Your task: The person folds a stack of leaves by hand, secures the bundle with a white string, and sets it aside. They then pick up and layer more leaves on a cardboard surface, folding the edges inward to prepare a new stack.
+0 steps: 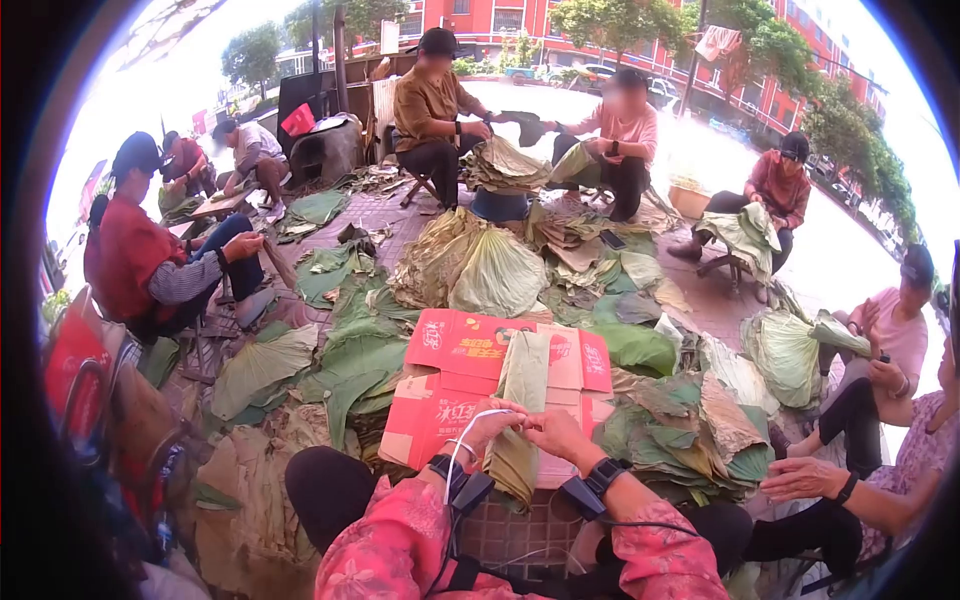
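A long folded lotus leaf (523, 372), dull green and dry, lies lengthwise over a flattened red cardboard box (452, 345) in front of me. My left hand (487, 430) is closed over the near part of the leaf. A thin white strip (462, 440) runs from its fingertips back over the hand toward the wrist. Close beside it, my right hand (558, 434) is also closed, fingertips pinched above the leaf. What the right fingertips hold is too small to make out. The leaf's lower end (512, 470) hangs below both hands.
Piles of lotus leaves surround the cardboard, at left (360, 360), right (690, 430) and beyond a large pale bundle (497, 270). Several people sit around handling leaves. A co-worker's hand (803, 479) reaches in at right. A dark phone (612, 240) lies among the leaves.
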{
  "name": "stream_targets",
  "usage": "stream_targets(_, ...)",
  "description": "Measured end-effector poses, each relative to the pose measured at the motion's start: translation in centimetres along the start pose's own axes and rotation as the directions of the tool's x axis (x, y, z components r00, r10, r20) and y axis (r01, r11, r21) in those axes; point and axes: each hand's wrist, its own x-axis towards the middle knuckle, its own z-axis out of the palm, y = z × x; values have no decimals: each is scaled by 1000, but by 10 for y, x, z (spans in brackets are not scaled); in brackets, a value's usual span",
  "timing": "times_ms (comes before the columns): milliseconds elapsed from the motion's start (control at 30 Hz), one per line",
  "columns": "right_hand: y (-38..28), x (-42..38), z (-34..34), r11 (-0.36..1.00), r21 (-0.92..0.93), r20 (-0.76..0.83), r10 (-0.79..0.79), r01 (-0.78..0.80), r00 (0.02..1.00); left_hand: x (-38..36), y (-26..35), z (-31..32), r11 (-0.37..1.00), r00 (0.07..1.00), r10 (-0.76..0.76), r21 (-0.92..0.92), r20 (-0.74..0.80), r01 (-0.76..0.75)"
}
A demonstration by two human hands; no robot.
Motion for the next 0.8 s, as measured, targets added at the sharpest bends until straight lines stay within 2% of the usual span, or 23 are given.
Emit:
stream_targets(67,-3,-2,-2,1000,-11,50,-17,17,999,3,-1,-4,999,996,-37,4,80,36)
stream_targets(100,-3,-3,-2,999,18,54,-48,47,997,3,1,-4,998,996,-65,25,62,64)
stream_targets(167,-2,-3,-3,991,77,55,-110,106,992,-1,2,0,998,999,-30,55,-22,31)
stream_targets(200,2,-2,0,988,129,-67,-79,87,995,-3,5,3,997,998,-11,71,-62,16)
stream_targets(267,12,2,11,969,237,-297,7,66,955,-6,9,11,974,990,87,220,-109,-62)
stream_targets(367,38,14,24,916,398,-220,154,-56,963,-5,6,22,884,956,259,433,-136,-178)
stream_targets(400,39,14,25,904,423,-186,151,-60,971,-5,4,25,838,938,319,501,-131,-215)
stream_targets(467,42,14,28,880,470,-116,144,-73,983,-4,2,27,559,857,515,769,-27,-312)
stream_targets(533,47,15,32,797,599,-54,144,-84,988,-6,2,30,205,721,677,904,144,-374)
stream_targets(567,49,16,34,748,657,-23,140,-91,990,-7,2,33,215,718,686,909,119,-356)
stream_targets(667,23,10,6,539,782,232,214,-313,949,-10,2,37,223,694,718,924,58,-309)
stream_targets(767,47,18,9,516,758,412,96,-399,906,-10,3,37,221,672,740,933,30,-284)
stream_targets(800,44,17,7,540,744,387,132,-393,913,-11,1,34,234,680,733,930,22,-282)
